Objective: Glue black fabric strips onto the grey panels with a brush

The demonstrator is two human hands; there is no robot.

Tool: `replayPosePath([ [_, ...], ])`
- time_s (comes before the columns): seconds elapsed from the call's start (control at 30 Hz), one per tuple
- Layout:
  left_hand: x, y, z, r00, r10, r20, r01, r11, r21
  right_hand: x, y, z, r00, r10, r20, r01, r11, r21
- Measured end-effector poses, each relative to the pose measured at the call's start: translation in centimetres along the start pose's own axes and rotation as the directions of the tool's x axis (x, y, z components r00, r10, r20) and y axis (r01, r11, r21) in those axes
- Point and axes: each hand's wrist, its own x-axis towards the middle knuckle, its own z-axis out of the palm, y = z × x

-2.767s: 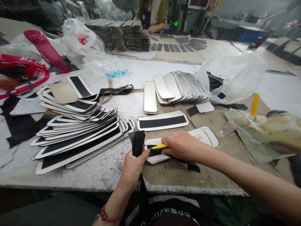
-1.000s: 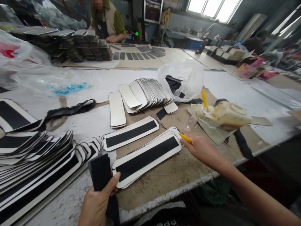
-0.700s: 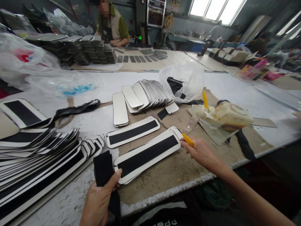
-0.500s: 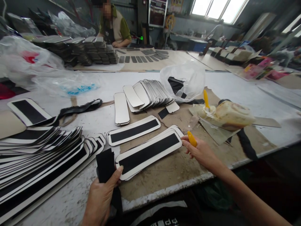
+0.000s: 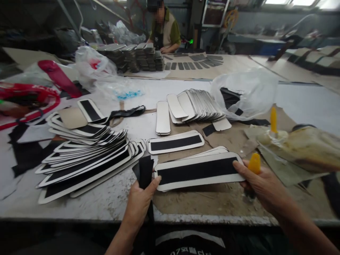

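Observation:
A long white panel with a black band (image 5: 196, 171) is held at both ends, tilted a little above the tabletop. My left hand (image 5: 139, 203) pinches its left end under the thumb and also grips a bundle of black strips (image 5: 145, 170). At the right end, my right hand (image 5: 268, 186) clamps the panel between thumb and fingers. A yellow-handled tool (image 5: 254, 163) is tucked in that same hand; its lower end is blurred. Behind the held panel lie a few similar panels (image 5: 221, 150) and a separate banded panel (image 5: 175, 142).
A fanned pile of banded panels (image 5: 87, 177) spreads at left. White pieces (image 5: 204, 106) lean in a row behind, beside a plastic bag (image 5: 255, 95). A yellowish container (image 5: 308, 145) with another yellow handle (image 5: 273, 119) stands right. A person (image 5: 170, 32) works across the table.
My right hand has moved onto the panel's right end and grasped it. The panel has come up off those beneath. My view has swung left.

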Motion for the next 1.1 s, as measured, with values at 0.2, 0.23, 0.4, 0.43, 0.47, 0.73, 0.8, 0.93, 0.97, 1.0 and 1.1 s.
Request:
replayPosePath([
  [0.2, -0.4, 0.3, -0.2, 1.000, -0.006, -0.015, 0.004, 0.990, -0.144, 0.2, 0.1, 0.3, 0.999, 0.053, -0.013, -0.051, 0.987, 0.152],
  [0.23, -0.5, 0.4, -0.4, 1.000, -0.011, 0.001, 0.011, 0.985, -0.174, 0.2, 0.0, 0.4, 0.998, 0.063, -0.004, -0.061, 0.984, 0.168],
  [0.4, -0.9, 1.7, -1.0, 0.993, -0.094, 0.077, 0.109, 0.971, -0.215, 0.1, -0.9, 0.9, 0.994, 0.097, 0.059, -0.109, 0.964, 0.245],
  [0.43, -0.9, 2.0, -1.0, 0.991, -0.103, 0.088, 0.120, 0.969, -0.215, 0.0, -1.1, 1.0, 0.992, 0.104, 0.067, -0.118, 0.957, 0.264],
  [0.47, -1.0, 2.2, -1.1, 0.989, -0.107, 0.102, 0.127, 0.966, -0.224, -0.1, -1.3, 1.1, 0.992, 0.110, 0.068, -0.125, 0.949, 0.289],
  [0.73, -1.3, 2.2, -1.2, 0.970, -0.191, 0.153, 0.234, 0.909, -0.345, 0.2, -1.4, 1.6, 0.978, 0.109, 0.180, -0.178, 0.887, 0.425],
  [0.8, -1.3, 1.9, -1.2, 0.982, -0.153, 0.114, 0.179, 0.941, -0.285, 0.2, -1.2, 1.7, 0.984, 0.073, 0.164, -0.128, 0.925, 0.357],
  [0.93, -1.3, 1.4, -1.0, 0.992, -0.122, 0.011, 0.122, 0.975, -0.187, 0.0, -1.1, 1.9, 0.989, 0.015, 0.149, -0.055, 0.962, 0.267],
  [0.97, -1.3, 1.4, -0.9, 0.992, -0.122, -0.018, 0.117, 0.976, -0.183, 0.0, -1.1, 2.0, 0.989, 0.008, 0.146, -0.047, 0.963, 0.265],
  [1.0, -1.2, 1.3, -0.8, 0.991, -0.125, -0.038, 0.115, 0.976, -0.187, 0.0, -1.1, 2.1, 0.990, 0.001, 0.142, -0.039, 0.963, 0.266],
  [1.1, -0.9, 1.2, -0.5, 0.990, -0.133, -0.044, 0.123, 0.974, -0.189, -0.1, -1.1, 2.2, 0.992, -0.012, 0.126, -0.022, 0.965, 0.263],
])
